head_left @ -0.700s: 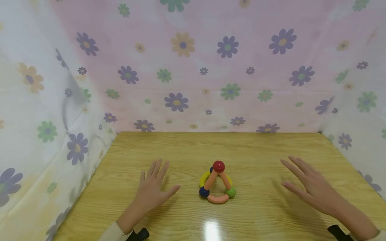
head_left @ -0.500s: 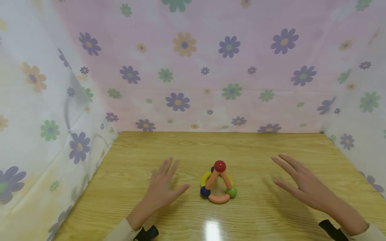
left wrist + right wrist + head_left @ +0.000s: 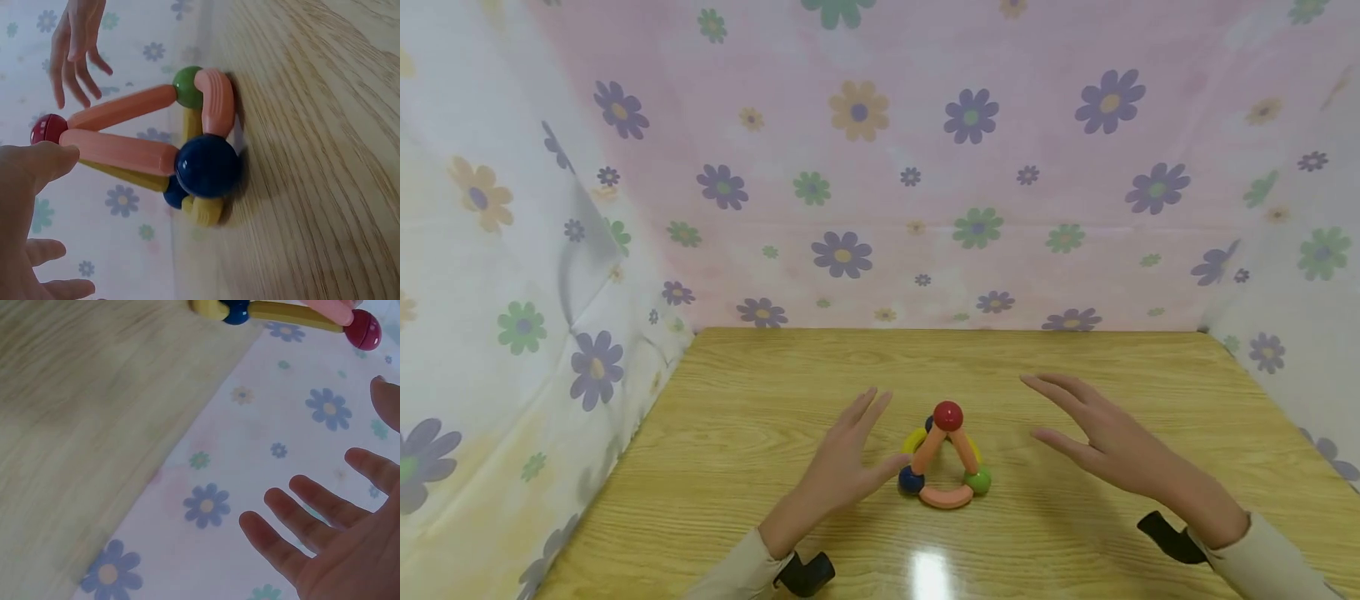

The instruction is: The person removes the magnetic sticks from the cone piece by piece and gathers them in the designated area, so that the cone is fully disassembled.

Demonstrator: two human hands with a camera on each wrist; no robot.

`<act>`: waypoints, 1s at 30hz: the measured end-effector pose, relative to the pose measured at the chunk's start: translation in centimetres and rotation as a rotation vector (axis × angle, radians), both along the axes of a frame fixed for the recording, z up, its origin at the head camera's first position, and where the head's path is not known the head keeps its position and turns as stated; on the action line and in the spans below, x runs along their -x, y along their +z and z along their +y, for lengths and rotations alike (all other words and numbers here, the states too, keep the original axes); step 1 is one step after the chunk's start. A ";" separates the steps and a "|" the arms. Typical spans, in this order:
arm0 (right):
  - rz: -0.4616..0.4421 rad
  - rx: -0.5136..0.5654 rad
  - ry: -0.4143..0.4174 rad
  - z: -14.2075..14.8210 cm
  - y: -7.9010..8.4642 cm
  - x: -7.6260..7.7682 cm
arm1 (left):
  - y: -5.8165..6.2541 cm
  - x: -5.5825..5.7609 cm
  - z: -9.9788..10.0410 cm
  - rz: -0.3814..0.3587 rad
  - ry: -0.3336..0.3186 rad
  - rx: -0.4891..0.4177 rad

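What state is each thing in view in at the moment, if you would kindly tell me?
Ball-and-stick toy: assembled as a pyramid, standing on the table
Red ball: joined on, at the peak
Green ball: joined on, at the base
Left grip: fingers extended, beside the toy; contact unclear
Right grip: fingers extended, holding nothing, apart from the toy
Floral cloth: hung behind the table

The top ball (image 3: pixel 948 416) is red — backdrop (image 3: pixel 910 133) flowered.
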State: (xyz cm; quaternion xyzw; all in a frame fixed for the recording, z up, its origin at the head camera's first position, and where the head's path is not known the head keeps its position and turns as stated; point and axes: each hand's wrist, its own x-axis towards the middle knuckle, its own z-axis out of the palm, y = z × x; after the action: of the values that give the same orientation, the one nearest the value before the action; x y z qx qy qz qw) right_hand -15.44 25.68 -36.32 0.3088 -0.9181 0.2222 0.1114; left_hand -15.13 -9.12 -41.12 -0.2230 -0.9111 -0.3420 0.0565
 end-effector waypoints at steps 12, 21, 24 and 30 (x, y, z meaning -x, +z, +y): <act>-0.028 0.068 0.144 -4.5 1.0 1.4 | 0.0 1.1 3.3 -0.120 -0.122 -0.295; -0.024 0.127 0.315 -7.7 0.5 2.5 | -0.6 1.9 4.7 -0.131 -0.176 -0.414; -0.050 0.122 0.367 -8.7 0.3 2.8 | -1.0 2.1 4.8 -0.159 -0.191 -0.436; -0.099 0.091 0.403 -9.6 0.3 3.0 | -1.4 2.3 5.3 -0.142 -0.212 -0.413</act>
State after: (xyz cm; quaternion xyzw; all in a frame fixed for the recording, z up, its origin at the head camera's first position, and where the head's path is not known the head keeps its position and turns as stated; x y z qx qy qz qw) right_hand -18.49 16.13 -36.05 0.4695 -0.8310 0.2963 0.0333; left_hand -17.46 -3.85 -42.50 -0.2764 -0.7950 -0.5399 0.0003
